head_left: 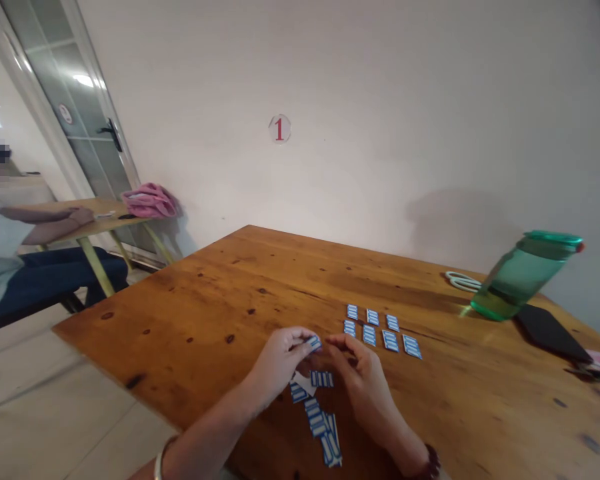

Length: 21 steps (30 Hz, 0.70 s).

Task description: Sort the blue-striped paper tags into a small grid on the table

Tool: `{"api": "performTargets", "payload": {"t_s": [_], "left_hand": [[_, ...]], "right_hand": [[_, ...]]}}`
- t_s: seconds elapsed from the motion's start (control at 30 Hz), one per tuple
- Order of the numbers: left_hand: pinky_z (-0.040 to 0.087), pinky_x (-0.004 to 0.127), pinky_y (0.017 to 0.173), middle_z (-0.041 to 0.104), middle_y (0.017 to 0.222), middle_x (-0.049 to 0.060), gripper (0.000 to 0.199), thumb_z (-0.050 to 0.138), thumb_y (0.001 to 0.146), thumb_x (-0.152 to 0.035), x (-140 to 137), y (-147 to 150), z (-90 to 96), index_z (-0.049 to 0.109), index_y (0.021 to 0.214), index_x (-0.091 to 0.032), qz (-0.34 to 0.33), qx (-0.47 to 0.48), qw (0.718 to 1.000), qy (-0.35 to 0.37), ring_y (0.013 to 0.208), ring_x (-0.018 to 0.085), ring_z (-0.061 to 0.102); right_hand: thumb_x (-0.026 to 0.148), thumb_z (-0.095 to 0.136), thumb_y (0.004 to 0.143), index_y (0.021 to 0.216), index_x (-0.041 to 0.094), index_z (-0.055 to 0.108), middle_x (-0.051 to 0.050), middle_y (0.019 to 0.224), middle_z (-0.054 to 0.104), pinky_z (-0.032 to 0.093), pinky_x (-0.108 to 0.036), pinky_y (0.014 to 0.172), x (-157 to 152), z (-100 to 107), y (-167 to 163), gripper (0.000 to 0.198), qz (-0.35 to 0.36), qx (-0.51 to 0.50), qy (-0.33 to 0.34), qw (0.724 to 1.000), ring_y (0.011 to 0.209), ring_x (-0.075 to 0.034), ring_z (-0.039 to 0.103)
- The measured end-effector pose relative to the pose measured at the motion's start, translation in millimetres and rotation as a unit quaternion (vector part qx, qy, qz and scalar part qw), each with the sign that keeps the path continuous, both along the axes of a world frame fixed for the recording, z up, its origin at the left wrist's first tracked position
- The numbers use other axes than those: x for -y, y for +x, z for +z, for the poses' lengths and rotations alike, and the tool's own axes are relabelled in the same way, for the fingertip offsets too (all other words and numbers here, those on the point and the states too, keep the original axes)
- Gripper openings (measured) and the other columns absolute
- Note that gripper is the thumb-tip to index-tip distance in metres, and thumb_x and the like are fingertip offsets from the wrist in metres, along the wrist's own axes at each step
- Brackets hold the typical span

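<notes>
My left hand (283,357) pinches a small blue-and-white striped card (314,343) between thumb and fingers, just above the table. Close by on its right is my right hand (363,377), thumb and forefinger curled nearly together; whether anything small is between them is hidden. Under and between the hands lies a loose, overlapping pile of similar striped cards (315,417), with a white piece (305,383) among them. Beyond my right hand, several small striped card stacks (369,335) sit in two rows.
The wooden table (205,307) meets the wall at the back. At right stand a tilted-looking green bottle (525,277), a white coiled cable (463,281) and a dark flat case (553,333). A person (5,247) sits at another table on the left, near a pink cloth bundle (151,201).
</notes>
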<state>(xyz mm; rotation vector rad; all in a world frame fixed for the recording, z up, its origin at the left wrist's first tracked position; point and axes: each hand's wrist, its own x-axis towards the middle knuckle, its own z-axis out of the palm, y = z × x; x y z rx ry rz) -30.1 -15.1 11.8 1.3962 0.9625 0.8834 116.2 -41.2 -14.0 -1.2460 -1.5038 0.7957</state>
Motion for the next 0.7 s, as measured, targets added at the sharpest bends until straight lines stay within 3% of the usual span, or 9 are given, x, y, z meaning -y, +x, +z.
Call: {"api": "performTargets", "payload": {"t_s": [0.13, 0.23, 0.7], "left_hand": [[0.046, 0.027, 0.071, 0.068, 0.083, 0.005, 0.021, 0.047, 0.075, -0.020, -16, 15, -3.1, 0.062, 0.090, -0.017, 0.037, -0.095, 0.984, 0.144, 0.071, 0.017, 0.062], [0.045, 0.028, 0.076, 0.070, 0.084, 0.006, 0.029, 0.044, 0.078, -0.020, -18, 20, -7.0, 0.059, 0.102, -0.017, 0.036, -0.151, 0.968, 0.195, 0.078, 0.019, 0.063], [0.045, 0.028, 0.079, 0.070, 0.091, 0.004, 0.032, 0.043, 0.080, -0.020, -12, 23, -11.6, 0.056, 0.109, -0.021, 0.029, -0.153, 0.967, 0.203, 0.086, 0.019, 0.063]], "right_hand": [[0.036, 0.052, 0.079, 0.082, 0.017, 0.058, -0.003, 0.075, 0.062, 0.043, -0.024, 0.058, -3, -2, 2, 0.020, -0.046, -0.093, -0.005, 0.995, 0.066, -0.015, 0.054], [0.036, 0.057, 0.074, 0.081, 0.018, 0.057, -0.002, 0.073, 0.061, 0.044, -0.026, 0.060, -10, -9, 9, 0.019, -0.044, -0.136, 0.008, 0.990, 0.066, -0.015, 0.055], [0.035, 0.057, 0.074, 0.073, 0.017, 0.057, -0.001, 0.068, 0.059, 0.042, -0.025, 0.057, -14, -15, 10, 0.018, -0.044, -0.113, 0.007, 0.993, 0.063, -0.014, 0.053]]}}
